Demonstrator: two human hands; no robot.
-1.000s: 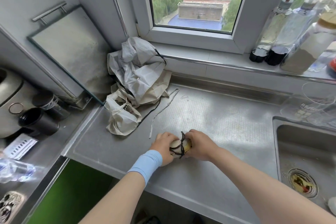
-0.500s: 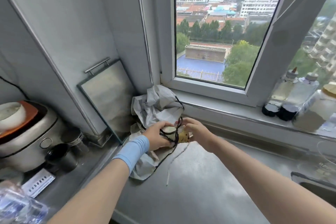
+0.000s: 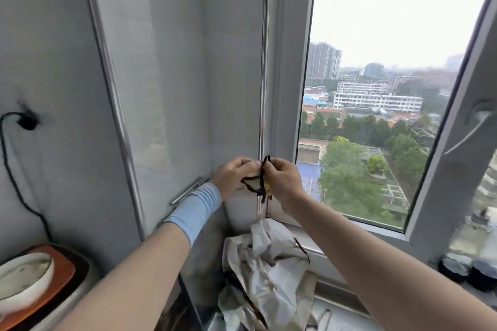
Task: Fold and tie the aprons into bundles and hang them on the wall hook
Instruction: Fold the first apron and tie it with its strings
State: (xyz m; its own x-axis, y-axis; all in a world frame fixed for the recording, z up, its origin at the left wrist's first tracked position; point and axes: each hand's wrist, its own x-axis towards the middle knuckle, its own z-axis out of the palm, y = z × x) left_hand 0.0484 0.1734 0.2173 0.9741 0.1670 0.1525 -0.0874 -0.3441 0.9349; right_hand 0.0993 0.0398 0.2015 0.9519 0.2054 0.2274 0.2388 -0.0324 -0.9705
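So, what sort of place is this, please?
Most likely a home kitchen, high up in a block of flats: a white bowl sits on a cooker, bottles stand by the window, which looks down on rooftops and trees.

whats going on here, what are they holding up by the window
A person holds a small tied apron bundle in the air in front of the wall beside the window. The left hand and right hand both grip it, and a loop of its black strap sticks up between them. It is not hung yet. More aprons lie crumpled in a pile below.
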